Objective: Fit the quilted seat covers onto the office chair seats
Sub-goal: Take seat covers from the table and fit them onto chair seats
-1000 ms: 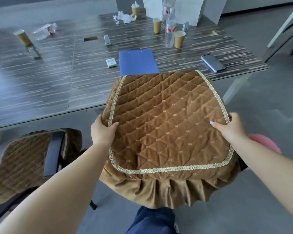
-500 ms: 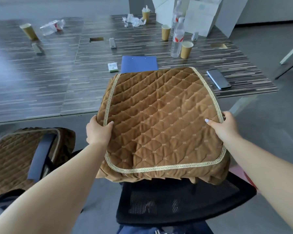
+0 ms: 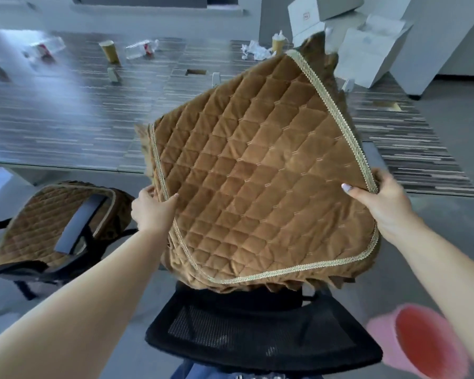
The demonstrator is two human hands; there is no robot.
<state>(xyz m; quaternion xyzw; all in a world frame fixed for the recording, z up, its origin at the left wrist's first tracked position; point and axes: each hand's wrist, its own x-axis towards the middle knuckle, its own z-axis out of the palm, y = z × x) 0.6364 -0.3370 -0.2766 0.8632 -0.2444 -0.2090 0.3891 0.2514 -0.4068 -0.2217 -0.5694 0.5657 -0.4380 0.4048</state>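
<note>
A long table (image 3: 66, 110) with a striped, glossy top runs across the room. Near its far edge, left of the middle, stands a paper cup (image 3: 109, 51); just right of it lies a clear plastic bottle (image 3: 142, 48) on its side, and another bottle (image 3: 47, 48) lies toward the far left. Crumpled paper (image 3: 255, 51) sits farther right on the far edge, beside a second cup (image 3: 278, 44). White boxes (image 3: 367, 54) occupy the far right corner.

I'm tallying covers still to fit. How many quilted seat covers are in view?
2. One quilted cover is held up over the black mesh chair by both hands; another cover is already on the chair at left. Others may lie outside the picture.
</note>
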